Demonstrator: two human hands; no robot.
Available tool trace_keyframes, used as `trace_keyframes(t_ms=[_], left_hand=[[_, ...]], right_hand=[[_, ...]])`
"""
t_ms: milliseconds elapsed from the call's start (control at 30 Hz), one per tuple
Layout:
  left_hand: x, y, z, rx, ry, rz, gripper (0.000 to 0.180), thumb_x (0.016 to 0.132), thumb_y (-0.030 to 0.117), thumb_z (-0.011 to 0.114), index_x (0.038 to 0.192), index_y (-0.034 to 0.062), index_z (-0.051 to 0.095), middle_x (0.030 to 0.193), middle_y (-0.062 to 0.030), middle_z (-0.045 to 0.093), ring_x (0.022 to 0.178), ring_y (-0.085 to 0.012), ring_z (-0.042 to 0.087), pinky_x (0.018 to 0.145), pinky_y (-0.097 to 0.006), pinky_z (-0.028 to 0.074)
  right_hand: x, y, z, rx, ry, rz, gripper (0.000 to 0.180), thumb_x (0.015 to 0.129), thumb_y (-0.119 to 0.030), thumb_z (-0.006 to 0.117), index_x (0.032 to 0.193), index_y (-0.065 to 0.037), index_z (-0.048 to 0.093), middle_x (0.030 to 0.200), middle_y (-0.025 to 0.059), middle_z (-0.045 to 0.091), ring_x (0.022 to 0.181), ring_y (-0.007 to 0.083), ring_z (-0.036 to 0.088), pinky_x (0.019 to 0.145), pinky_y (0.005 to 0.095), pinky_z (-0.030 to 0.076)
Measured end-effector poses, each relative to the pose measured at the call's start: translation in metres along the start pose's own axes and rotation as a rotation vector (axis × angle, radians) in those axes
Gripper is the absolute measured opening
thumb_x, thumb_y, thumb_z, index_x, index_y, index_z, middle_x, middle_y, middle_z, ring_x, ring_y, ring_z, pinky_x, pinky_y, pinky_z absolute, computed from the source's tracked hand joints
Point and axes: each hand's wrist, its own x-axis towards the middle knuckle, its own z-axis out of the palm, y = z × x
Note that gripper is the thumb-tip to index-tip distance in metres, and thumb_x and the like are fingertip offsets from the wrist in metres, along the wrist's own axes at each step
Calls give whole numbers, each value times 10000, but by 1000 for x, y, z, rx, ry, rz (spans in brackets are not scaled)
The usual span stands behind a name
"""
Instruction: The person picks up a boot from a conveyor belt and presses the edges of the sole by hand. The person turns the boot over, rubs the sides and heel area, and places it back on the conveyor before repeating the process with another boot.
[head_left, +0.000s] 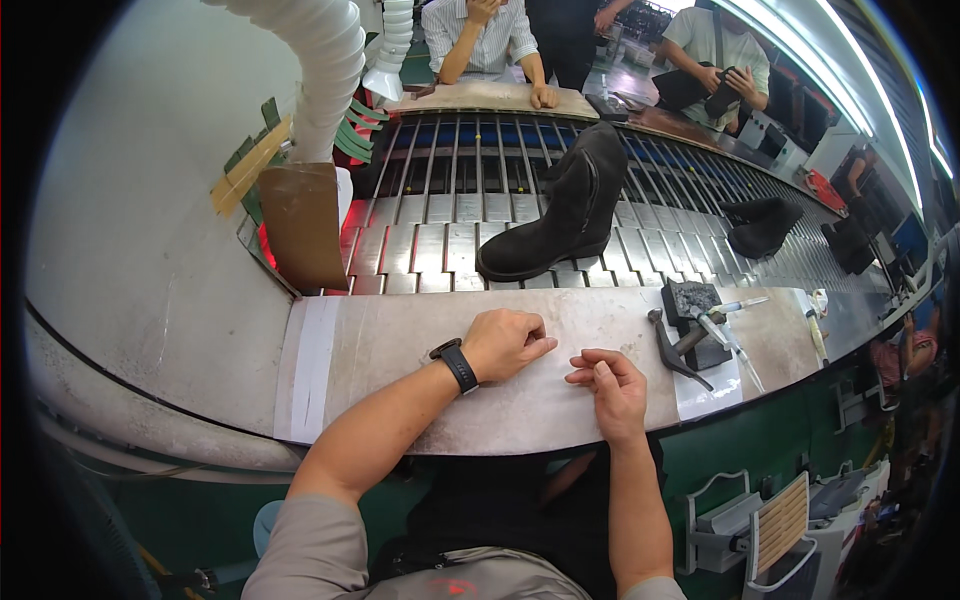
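Both hands rest on the pale, worn flat work ledge (400,350) at the near edge of the line, nothing gripped in either. Left hand (503,343), black wristwatch (455,364) on the wrist, is loosely curled, knuckles up, fingertips touching the ledge surface, looks parked rather than working. Right hand (612,385) just beside it, fingers half bent and relaxed, thumb tucked toward the index; can't tell if a tiny item is pinched there, none visible. To the right on the same ledge, a dark metal hammer-like hand tool (675,350) lies flat against a dark block stand (697,310), with thin pale-handled brushes or applicators (735,345) on a white sheet, all within the right hand's reach, likely placed there for quick grabs. Past the ledge, a black suede ankle boot with side zip (560,215) stands upright on the slatted metal conveyor (430,230), directly ahead of the hands, well apart from them, toe to the left. Brown cardboard flap (303,225) stands at the conveyor's left edge under a white ribbed extraction hose (325,70). More dark boots (762,225) sit further along the conveyor to the right. At the far end, other people stand by the line, one leaning a hand on a board.
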Motion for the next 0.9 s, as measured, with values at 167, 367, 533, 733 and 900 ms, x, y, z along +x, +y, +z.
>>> trace_keyframes(t_ms=[167,367,533,733,900], left_hand=[[0,0,0,-5,6,-1,301,962,353,758,892,60,768,829,-131,762,777,-329,734,710,-437,568],[1,2,-1,-3,-7,-22,305,957,352,761,889,55,772,821,-134,756,757,-320,728,696,-427,562],[1,1,1,-3,16,-2,306,956,350,759,887,52,772,817,-134,753,744,-319,725,688,-424,563],[0,0,2,2,14,-4,310,951,354,763,887,51,774,820,-137,756,741,-317,728,687,-420,566],[3,3,3,-10,27,-5,283,945,331,772,892,53,783,800,-132,752,720,-304,724,679,-405,562]], right_hand=[[0,-1,0,18,-7,-3,278,1090,-117,616,1285,76,662,1165,209,752,981,246,772,928,365,605],[1,-2,0,19,-7,2,273,1093,-114,612,1280,78,661,1169,205,752,985,236,769,931,358,604],[1,-3,0,27,-22,9,264,1097,-110,603,1273,78,662,1170,203,750,987,228,765,933,347,598],[1,-4,1,9,-21,27,263,1098,-114,605,1271,75,664,1172,200,750,988,229,765,935,348,594],[0,-5,1,14,-6,44,265,1096,-116,609,1273,74,663,1166,191,752,992,225,763,943,348,589]])
